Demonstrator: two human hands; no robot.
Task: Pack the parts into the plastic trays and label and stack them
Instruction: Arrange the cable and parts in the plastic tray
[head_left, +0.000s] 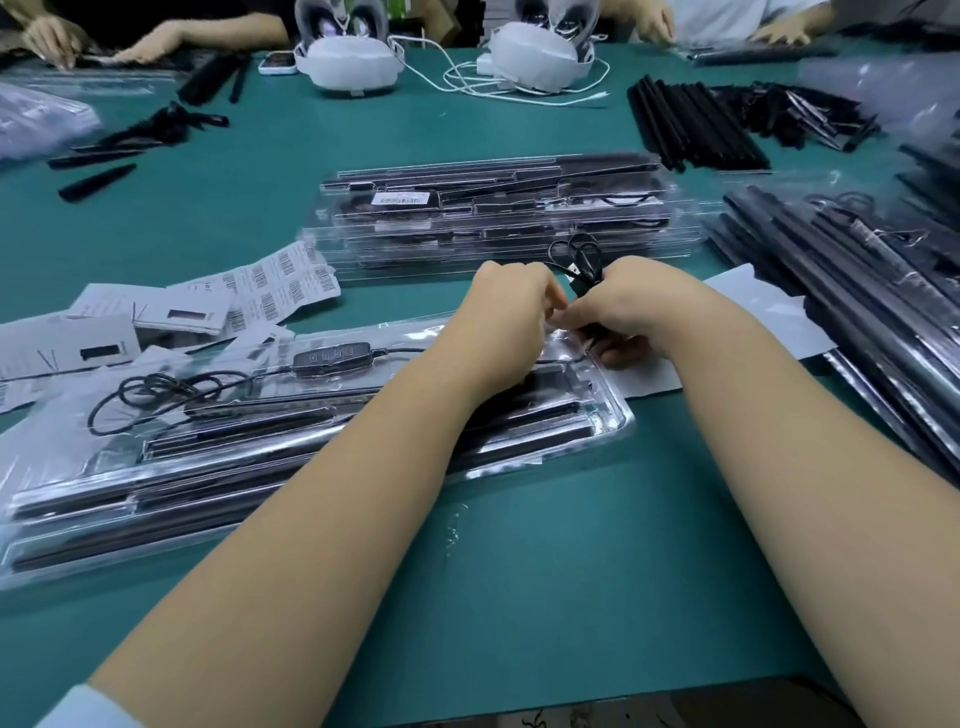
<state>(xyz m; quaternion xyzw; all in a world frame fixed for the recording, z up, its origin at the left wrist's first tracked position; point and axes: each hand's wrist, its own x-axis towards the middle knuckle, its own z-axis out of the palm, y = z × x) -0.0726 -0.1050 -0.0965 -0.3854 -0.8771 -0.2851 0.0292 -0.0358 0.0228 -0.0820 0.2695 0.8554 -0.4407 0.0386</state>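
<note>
A clear plastic tray lies in front of me on the green table, holding long black bars and a black cable with an inline controller. Over the tray's far right end, my left hand and my right hand meet. Both pinch a coiled black USB cable whose loops stick up above my fingers. A stack of packed, closed trays sits just beyond, with a white barcode label on top.
Barcode label sheets and printed cards lie at the left. Bagged black bars are piled at the right, loose black bars behind. Two white devices with white cords stand at the far edge. Other people's hands work there.
</note>
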